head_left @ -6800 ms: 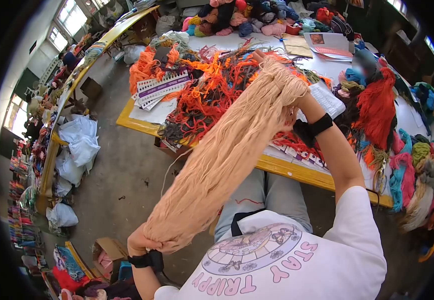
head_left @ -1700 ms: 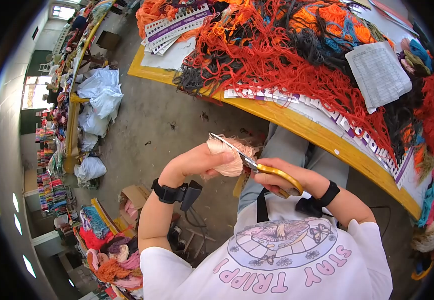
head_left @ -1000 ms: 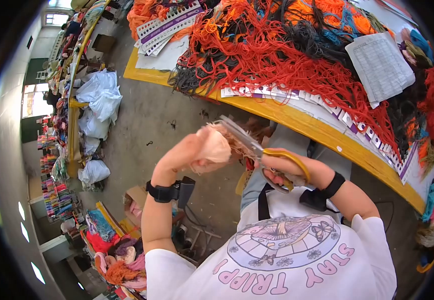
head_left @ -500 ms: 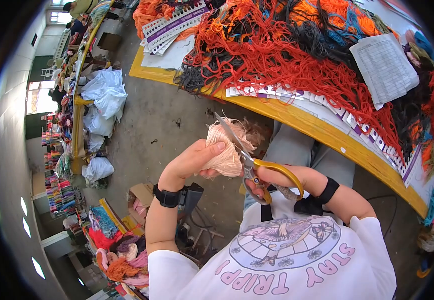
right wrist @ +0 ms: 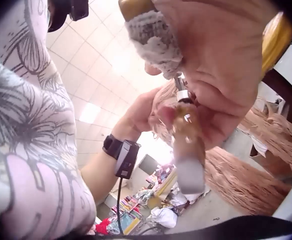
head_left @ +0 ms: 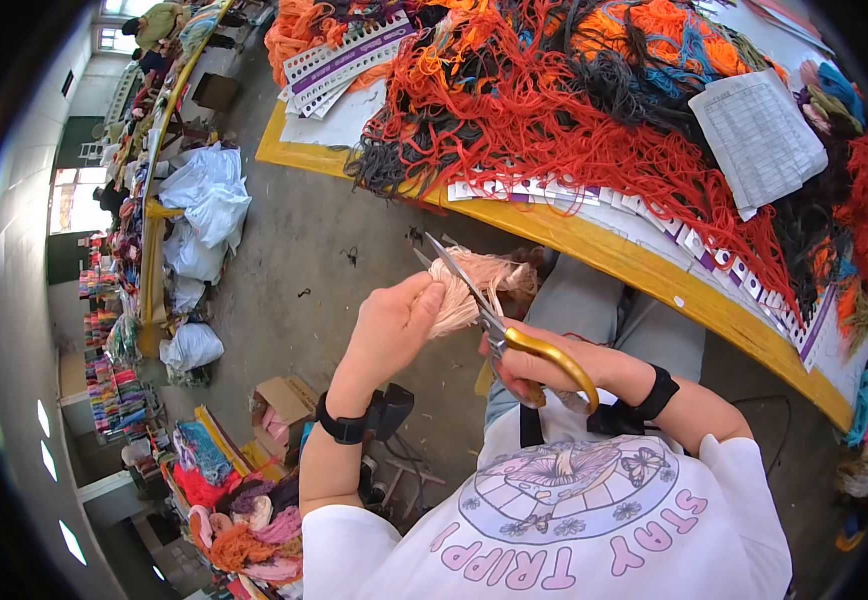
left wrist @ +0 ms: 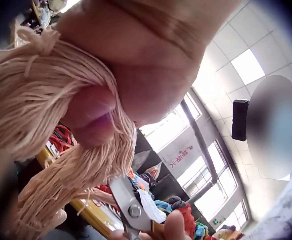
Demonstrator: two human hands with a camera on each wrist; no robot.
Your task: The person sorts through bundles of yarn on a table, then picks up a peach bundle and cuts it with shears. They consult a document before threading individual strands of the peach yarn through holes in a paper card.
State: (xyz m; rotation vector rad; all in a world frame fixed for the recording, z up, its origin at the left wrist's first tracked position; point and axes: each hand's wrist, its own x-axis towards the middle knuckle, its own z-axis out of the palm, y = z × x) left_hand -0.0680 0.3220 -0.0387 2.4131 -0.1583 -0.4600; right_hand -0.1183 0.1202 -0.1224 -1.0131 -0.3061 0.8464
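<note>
My left hand (head_left: 389, 325) grips a bundle of pale peach yarn (head_left: 479, 280), its thumb pressed on top. In the left wrist view, strands (left wrist: 26, 95) wrap around the curled fingers (left wrist: 93, 112). My right hand (head_left: 549, 368) holds yellow-handled scissors (head_left: 494, 328) with the blades parted across the bundle. One blade passes over the yarn and the other tip shows beyond it, near my left thumb. Grey wrapping (right wrist: 153, 42) covers part of a scissor handle in the right wrist view. Long peach strands (right wrist: 256, 185) hang below the hands there.
Ahead is a yellow-edged table (head_left: 554, 235) heaped with red, orange and black yarn (head_left: 594, 150). Purple-and-white punched cards (head_left: 349, 62) and a written sheet (head_left: 759, 140) lie on it. White bags (head_left: 204, 190) and a cardboard box (head_left: 289, 398) are at left.
Earlier both hands stretched out the long peach skein; the scissors then appeared in my right hand. Over the last half second my left wrist has turned, and the scissors have shifted slightly around the bundle.
</note>
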